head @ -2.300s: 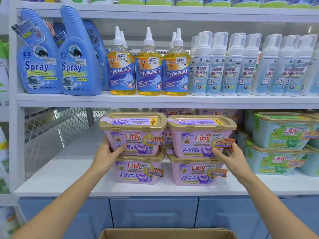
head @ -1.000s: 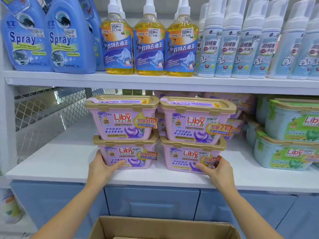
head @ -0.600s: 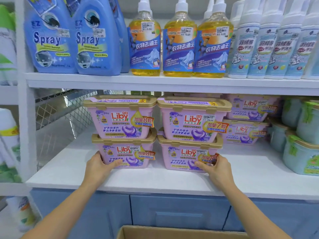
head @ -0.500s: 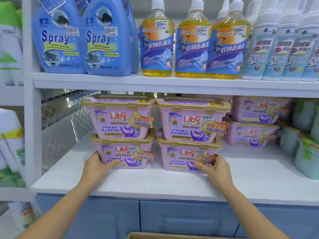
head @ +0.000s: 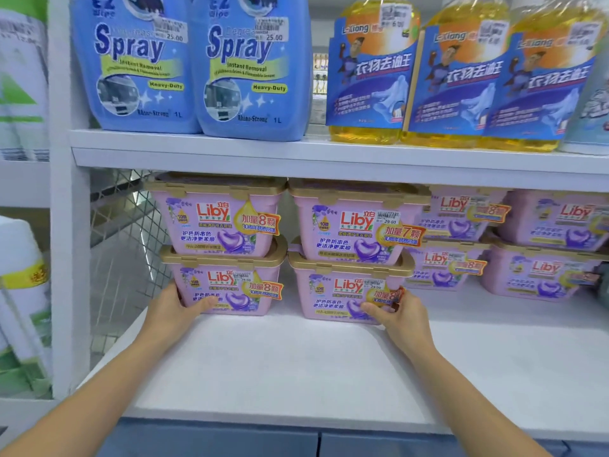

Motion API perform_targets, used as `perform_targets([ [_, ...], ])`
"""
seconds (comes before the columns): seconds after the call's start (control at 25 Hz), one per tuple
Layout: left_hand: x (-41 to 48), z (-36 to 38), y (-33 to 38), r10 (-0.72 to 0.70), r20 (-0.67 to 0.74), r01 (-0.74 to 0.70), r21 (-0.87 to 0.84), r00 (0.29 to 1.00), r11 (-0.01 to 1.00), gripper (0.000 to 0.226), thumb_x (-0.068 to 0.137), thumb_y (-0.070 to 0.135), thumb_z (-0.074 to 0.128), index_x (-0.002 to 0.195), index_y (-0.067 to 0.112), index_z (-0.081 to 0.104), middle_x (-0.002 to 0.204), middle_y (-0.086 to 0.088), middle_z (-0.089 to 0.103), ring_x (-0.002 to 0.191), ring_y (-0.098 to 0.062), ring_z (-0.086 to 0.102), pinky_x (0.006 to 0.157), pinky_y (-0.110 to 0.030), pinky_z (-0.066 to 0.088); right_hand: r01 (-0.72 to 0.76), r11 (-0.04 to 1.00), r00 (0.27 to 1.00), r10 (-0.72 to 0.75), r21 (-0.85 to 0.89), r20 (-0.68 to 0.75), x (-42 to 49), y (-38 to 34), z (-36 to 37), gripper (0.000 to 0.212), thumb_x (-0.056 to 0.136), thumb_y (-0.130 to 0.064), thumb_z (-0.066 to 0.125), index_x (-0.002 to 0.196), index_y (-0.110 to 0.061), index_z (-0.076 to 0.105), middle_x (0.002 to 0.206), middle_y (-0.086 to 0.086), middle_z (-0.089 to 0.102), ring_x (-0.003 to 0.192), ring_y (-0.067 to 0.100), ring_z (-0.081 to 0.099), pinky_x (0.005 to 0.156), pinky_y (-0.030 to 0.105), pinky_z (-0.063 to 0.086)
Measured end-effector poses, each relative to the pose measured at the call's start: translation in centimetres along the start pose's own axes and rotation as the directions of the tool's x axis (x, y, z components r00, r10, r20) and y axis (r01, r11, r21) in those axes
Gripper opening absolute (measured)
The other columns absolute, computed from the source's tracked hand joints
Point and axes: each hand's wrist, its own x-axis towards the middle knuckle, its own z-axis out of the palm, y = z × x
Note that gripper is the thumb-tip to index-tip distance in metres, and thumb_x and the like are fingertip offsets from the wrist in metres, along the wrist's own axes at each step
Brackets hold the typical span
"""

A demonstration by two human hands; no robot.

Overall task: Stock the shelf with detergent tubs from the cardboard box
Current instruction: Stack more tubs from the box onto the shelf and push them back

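Observation:
Two stacks of pink Liby detergent tubs with gold lids stand side by side on the white shelf. My left hand grips the left end of the lower left tub, which carries an upper tub. My right hand holds the front right corner of the lower right tub, under another tub. More pink tubs sit further back on the right. The cardboard box is out of view.
Blue Spray bottles and yellow oil-remover bottles fill the shelf above. A wire mesh panel closes the left side behind a white upright. Blue cabinet fronts run below the shelf.
My hands moved from the upper tubs down to the lower ones and pushed both stacks back and left on the shelf. The view closed in, and the box dropped out of frame.

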Motion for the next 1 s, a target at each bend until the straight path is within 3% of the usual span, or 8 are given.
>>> perform_targets([
  [0.16, 2.6, -0.2, -0.9, -0.012, -0.027, 0.012, -0.001, 1.000, 1.000, 0.037, 0.071, 0.021, 0.079, 0.101, 0.007, 0.062, 0.104, -0.013, 0.070, 0.089, -0.029, 0.063, 0.077, -0.039, 0.048, 0.036, 0.999, 0.999, -0.036, 0.005, -0.003, 1.7, -0.6, 2.1, 0.035, 0.070, -0.019, 0.080, 0.096, -0.013, 0.058, 0.079, -0.007, 0.065, 0.071, 0.018, 0.059, 0.060, 0.020, 0.045],
  [0.36, 4.7, 0.2, -1.2, 0.015, -0.064, -0.017, -0.020, 0.998, 1.000, 0.039, 0.072, 0.016, 0.077, 0.104, 0.005, 0.058, 0.109, -0.016, 0.068, 0.088, -0.028, 0.060, 0.077, -0.036, 0.045, 0.059, 0.998, 0.997, -0.060, 0.035, 0.046, 3.6, -1.2, 3.5, 0.032, 0.075, -0.012, 0.075, 0.098, -0.017, 0.053, 0.081, -0.012, 0.061, 0.067, 0.000, 0.057, 0.059, 0.004, 0.043],
  [0.48, 5.9, 0.7, -1.2, 0.010, -0.059, -0.012, -0.022, 0.998, 1.000, 0.040, 0.072, 0.017, 0.077, 0.106, 0.005, 0.060, 0.110, -0.017, 0.068, 0.089, -0.028, 0.062, 0.077, -0.034, 0.045, 0.037, 0.999, 0.997, -0.034, -0.038, 0.073, 4.9, -1.3, 3.7, 0.034, 0.076, -0.016, 0.074, 0.104, -0.017, 0.055, 0.092, -0.002, 0.063, 0.080, 0.017, 0.058, 0.073, 0.021, 0.042],
  [0.6, 6.6, 1.5, -0.6, 0.015, -0.076, -0.017, -0.026, 0.997, 1.000, 0.041, 0.072, 0.016, 0.077, 0.108, 0.005, 0.061, 0.112, -0.016, 0.068, 0.099, -0.032, 0.064, 0.077, -0.030, 0.043, 0.027, 0.993, 0.999, -0.022, -0.114, 0.050, 5.8, -1.0, 4.0, 0.039, 0.077, -0.021, 0.074, 0.111, -0.012, 0.056, 0.095, 0.000, 0.061, 0.086, 0.020, 0.055, 0.078, 0.025, 0.040],
  [0.76, 7.8, 2.0, -0.7, 0.004, -0.056, -0.003, 0.019, 0.998, 1.000, 0.042, 0.072, 0.024, 0.077, 0.107, 0.008, 0.061, 0.112, -0.014, 0.069, 0.099, -0.031, 0.064, 0.075, -0.031, 0.044, 0.043, 0.991, 0.999, -0.041, -0.127, 0.015, 6.4, -0.5, 4.3, 0.034, 0.077, -0.021, 0.073, 0.098, -0.020, 0.047, 0.092, 0.004, 0.061, 0.084, 0.023, 0.056, 0.081, 0.029, 0.045],
  [1.0, 8.4, 2.5, -0.9, 0.000, -0.066, 0.008, 0.120, 0.998, 0.993, 0.045, 0.072, 0.035, 0.074, 0.109, 0.014, 0.059, 0.110, -0.010, 0.070, 0.101, -0.033, 0.063, 0.074, -0.033, 0.044, 0.024, 0.990, 0.999, -0.027, -0.139, -0.019, 7.5, 0.4, 4.5, 0.026, 0.076, -0.020, 0.074, 0.089, -0.017, 0.052, 0.075, 0.008, 0.061, 0.073, 0.024, 0.056, 0.076, 0.030, 0.045],
])
